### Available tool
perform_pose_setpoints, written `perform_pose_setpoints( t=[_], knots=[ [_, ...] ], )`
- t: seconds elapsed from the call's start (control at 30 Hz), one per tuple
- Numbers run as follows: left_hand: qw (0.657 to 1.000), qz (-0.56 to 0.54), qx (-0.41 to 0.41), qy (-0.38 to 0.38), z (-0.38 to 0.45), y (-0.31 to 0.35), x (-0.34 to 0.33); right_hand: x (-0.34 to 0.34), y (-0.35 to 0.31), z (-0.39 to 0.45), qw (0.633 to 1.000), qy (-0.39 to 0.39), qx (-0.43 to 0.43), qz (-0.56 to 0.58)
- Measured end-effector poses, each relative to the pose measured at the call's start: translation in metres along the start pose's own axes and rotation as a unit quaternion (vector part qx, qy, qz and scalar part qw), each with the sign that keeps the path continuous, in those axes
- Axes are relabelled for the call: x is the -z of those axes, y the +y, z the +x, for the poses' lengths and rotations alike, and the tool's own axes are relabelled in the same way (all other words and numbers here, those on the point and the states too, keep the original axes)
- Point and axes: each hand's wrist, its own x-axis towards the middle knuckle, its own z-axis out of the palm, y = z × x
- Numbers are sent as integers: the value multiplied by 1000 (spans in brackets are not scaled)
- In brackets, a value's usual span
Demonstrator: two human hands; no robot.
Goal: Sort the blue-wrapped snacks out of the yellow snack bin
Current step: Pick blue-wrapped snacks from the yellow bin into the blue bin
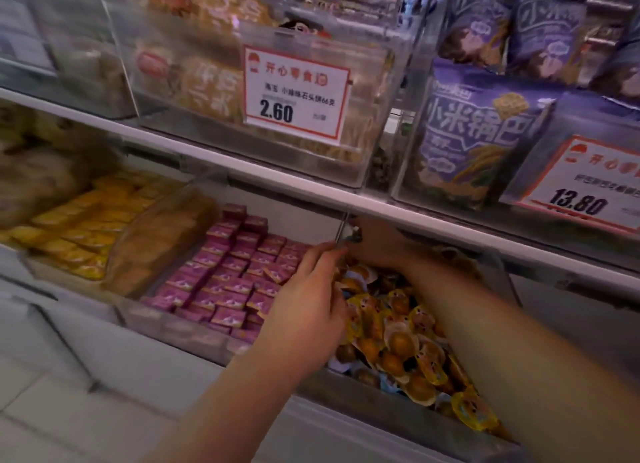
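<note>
A: Where are the hands rn?

B: Both over the yellow snack bin [408,390], bottom shelf, right of the pink box compartment [228,282]. My left hand [308,310] sits at the bin's left edge, fingers extended fwd along the clear divider [341,227]. Looks relaxed, not wrapped round anything I can make out. Probably there to steady or be ready to receive.

A: And the right?

B: Right hand [377,244] is reached deep to the back of the bin, under the white shelf edge [450,220]. Fingers curl at something small and dark by the divider top, but it's blurry, so I can't tell if it's gripping a snack or just touching.

A: Blue ones, where?

B: A few blue-wrapped snacks [388,383] peek out btwn the yellow-wrapped snacks [429,365], low near the front wall, partly buried. More pale blue near the back by the left fingertips. That's likely why I'm digging at the rear: they're mixed in, not on top.

A: Progress?

B: I'd judge early-mid; blue still in the pile.
</note>
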Motion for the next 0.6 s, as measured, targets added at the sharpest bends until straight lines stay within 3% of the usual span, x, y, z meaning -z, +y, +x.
perform_pose_setpoints(
  t=[0.23,0.43,0.6],
  knots=[
    [1000,-12,-12,-7,0,0,1,7,0,12,997,-60,-10,-48],
    [1000,-15,-9,-2,-1,1,0,-3,4,12,998,9,19,-58],
    [997,12,-43,61,0,10,1,20,39,-23,995,20,22,90]
  ],
)
